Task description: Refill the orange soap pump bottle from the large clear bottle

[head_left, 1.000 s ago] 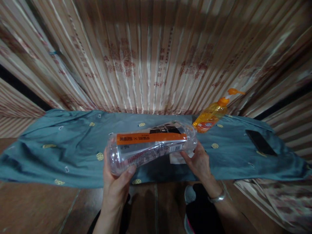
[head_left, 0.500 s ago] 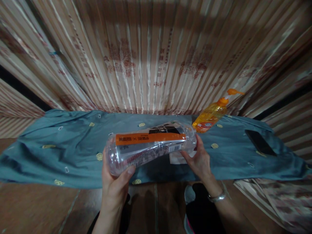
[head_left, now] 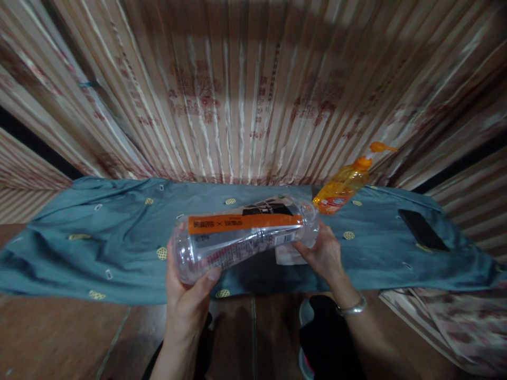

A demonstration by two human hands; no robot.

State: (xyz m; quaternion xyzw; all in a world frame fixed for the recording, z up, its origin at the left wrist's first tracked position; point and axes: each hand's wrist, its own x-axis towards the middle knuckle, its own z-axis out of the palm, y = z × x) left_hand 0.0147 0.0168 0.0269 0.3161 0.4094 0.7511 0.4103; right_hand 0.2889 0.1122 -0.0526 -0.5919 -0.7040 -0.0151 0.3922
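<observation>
A large clear plastic bottle (head_left: pixel 245 227) with an orange-banded label is held sideways in front of me, tilted slightly up to the right. My left hand (head_left: pixel 190 293) grips its wide left end, thumb on the near side. Around the right end, my right hand (head_left: pixel 325 253) is closed, with some fingers hidden behind the plastic. Under that end, partly covered by bottle and hand, lies a white item (head_left: pixel 289 257) on the cloth. Just beyond my right hand stands a pump bottle (head_left: pixel 343 184) of orange liquid.
A teal patterned cloth (head_left: pixel 119 243) covers the low surface. A dark phone (head_left: pixel 423 230) lies on its right side. Pleated curtains (head_left: pixel 237 105) hang behind and at both sides. Tiled floor (head_left: pixel 71 332) and my feet show below.
My right hand has shifted slightly at the bottle's right end, its fingers drawing in closer. The bottle and my left hand stay nearly where they were.
</observation>
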